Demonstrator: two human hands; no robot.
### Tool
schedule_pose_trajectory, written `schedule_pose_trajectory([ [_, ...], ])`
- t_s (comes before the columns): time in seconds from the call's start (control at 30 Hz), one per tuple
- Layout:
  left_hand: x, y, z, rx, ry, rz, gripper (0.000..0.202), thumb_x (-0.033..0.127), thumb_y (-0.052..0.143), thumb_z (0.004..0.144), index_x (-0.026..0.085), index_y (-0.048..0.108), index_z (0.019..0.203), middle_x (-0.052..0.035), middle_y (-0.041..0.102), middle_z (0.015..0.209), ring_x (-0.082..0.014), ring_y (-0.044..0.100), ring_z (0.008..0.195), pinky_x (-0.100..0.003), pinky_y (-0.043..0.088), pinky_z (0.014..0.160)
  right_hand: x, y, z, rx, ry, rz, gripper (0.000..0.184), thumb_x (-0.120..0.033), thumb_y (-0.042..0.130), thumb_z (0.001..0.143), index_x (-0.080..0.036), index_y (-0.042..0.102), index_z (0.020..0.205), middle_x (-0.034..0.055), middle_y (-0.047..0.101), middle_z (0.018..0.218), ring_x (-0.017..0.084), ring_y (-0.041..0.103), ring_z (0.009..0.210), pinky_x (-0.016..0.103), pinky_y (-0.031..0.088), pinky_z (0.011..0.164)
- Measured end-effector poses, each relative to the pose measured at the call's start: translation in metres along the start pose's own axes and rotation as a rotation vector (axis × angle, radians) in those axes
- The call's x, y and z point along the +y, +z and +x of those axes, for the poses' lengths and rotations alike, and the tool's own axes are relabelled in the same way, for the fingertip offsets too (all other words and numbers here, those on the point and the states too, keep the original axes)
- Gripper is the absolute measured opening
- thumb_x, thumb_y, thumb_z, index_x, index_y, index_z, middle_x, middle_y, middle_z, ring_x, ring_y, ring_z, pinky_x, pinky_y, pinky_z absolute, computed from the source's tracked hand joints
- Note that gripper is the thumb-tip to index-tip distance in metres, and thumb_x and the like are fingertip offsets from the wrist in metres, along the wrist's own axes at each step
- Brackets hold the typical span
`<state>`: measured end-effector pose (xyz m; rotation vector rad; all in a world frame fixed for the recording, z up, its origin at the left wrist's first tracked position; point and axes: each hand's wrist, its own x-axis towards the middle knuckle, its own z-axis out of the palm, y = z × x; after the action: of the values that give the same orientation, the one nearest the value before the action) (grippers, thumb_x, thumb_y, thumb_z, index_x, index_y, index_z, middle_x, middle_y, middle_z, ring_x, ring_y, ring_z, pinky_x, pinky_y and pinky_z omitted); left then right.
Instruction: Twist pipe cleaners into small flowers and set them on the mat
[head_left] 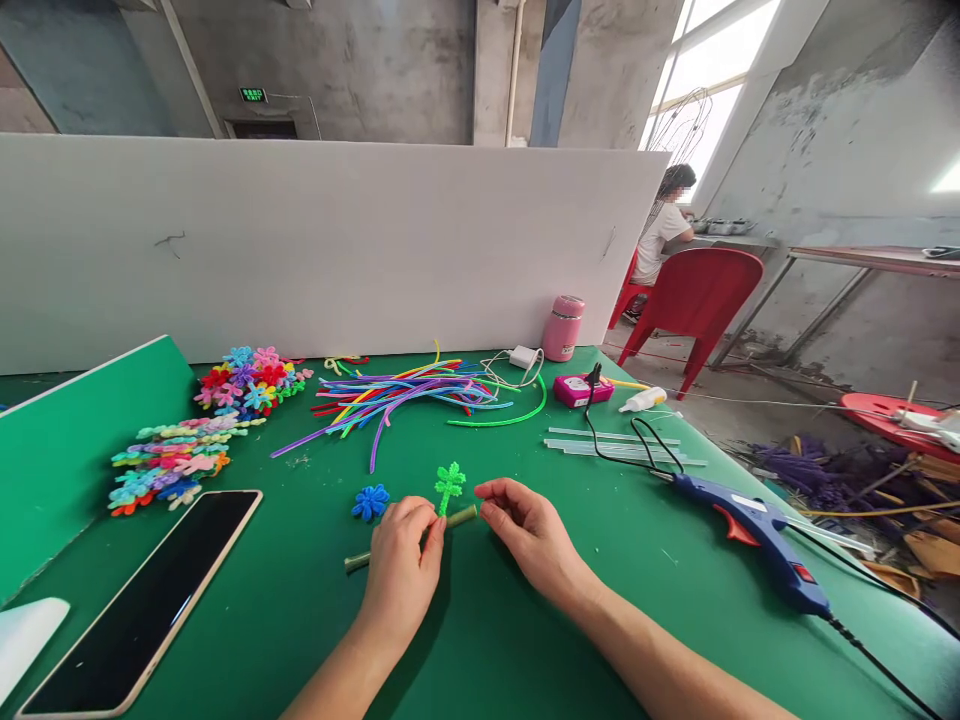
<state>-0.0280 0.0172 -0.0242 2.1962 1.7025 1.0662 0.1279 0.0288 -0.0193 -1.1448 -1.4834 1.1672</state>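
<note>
A smartphone (pixel 142 605) lies at the left of a green table (pixel 262 630), near a green panel (pixel 97 460). Beside the panel, multicolored fuzzy flowers (pixel 251 385) are heaped behind a second row of layered flowers (pixel 172 460). Loose fuzzy stems (pixel 412 392) — purple, blue, yellow, red and green — sprawl across the middle.

Nearer, a blue fuzzy flower (pixel 370 502) sits just beside the person's left hand (pixel 405 560), which pinches the base of a bright green fuzzy piece (pixel 450 480) between thumb and fingers, holding it upright at the center. A dull green rod (pixel 358 562) passes behind that hand; whether the two touch cannot be told. The right hand (pixel 529 525) is poised just to the right of the green piece, its grip released, thumb and fingertips slightly parted.

Farther right stand a pink jar (pixel 564 330) and, in front of it, a magenta box (pixel 583 390). Translucent sticks (pixel 615 450) lie near a blue glue gun (pixel 757 530) — its trigger red. Beyond the table, another person (pixel 660 240) sits past a red chair (pixel 697 300).
</note>
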Motion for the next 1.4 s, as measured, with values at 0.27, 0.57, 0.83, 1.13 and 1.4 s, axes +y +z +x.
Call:
schedule_pose_trajectory([
  [0.27, 0.015, -0.007, -0.005, 0.019, -0.014, -0.035, 0.025, 0.019, 0.038, 0.081, 0.020, 0.044, 0.056, -0.0031, 0.052, 0.067, -0.0156, 0.053, 0.063, -0.028, 0.046, 0.058, -0.007, -0.002, -0.004, -0.124, -0.051, -0.280, 0.015, -0.021, 0.050, 0.073, -0.015, 0.058, 0.084, -0.0010, 0.052, 0.065, 0.009, 0.043, 0.055, 0.021, 0.036, 0.051],
  [0.57, 0.005, -0.012, 0.003, 0.074, 0.015, 0.084, 0.025, 0.020, 0.038, 0.081, 0.019, 0.046, 0.057, -0.0027, 0.052, 0.064, -0.0155, 0.052, 0.060, -0.027, 0.044, 0.056, -0.018, -0.004, -0.010, -0.371, -0.315, -0.721, 0.010, -0.013, 0.055, 0.071, -0.019, 0.062, 0.072, 0.0010, 0.057, 0.075, 0.013, 0.051, 0.071, 0.023, 0.038, 0.066],
  [0.83, -0.001, -0.018, 0.006, 0.046, -0.010, 0.390, 0.025, 0.022, 0.042, 0.081, 0.018, 0.055, 0.060, -0.0044, 0.059, 0.069, -0.0199, 0.053, 0.067, -0.030, 0.037, 0.057, -0.018, -0.007, -0.010, -0.477, -0.362, -0.731, 0.017, -0.010, 0.052, 0.073, -0.020, 0.064, 0.081, 0.0017, 0.062, 0.077, 0.014, 0.052, 0.073, 0.024, 0.038, 0.070],
  [1.13, 0.001, -0.020, 0.005, 0.009, 0.011, 0.505, 0.023, 0.022, 0.045, 0.079, 0.019, 0.057, 0.060, -0.0052, 0.060, 0.071, -0.0228, 0.051, 0.074, -0.033, 0.033, 0.060, -0.017, -0.007, -0.014, -0.611, -0.394, -0.657, 0.018, -0.011, 0.054, 0.065, -0.019, 0.064, 0.077, -0.0009, 0.059, 0.069, 0.011, 0.051, 0.065, 0.019, 0.038, 0.063],
  [1.4, 0.004, -0.019, 0.004, 0.004, 0.016, 0.536, 0.023, 0.032, 0.047, 0.079, 0.019, 0.057, 0.063, -0.0057, 0.059, 0.072, -0.0240, 0.051, 0.076, -0.036, 0.034, 0.062, -0.018, -0.008, -0.014, -0.613, -0.372, -0.671, 0.017, -0.012, 0.053, 0.066, -0.019, 0.064, 0.077, -0.0008, 0.059, 0.069, 0.011, 0.051, 0.065, 0.019, 0.036, 0.060],
])
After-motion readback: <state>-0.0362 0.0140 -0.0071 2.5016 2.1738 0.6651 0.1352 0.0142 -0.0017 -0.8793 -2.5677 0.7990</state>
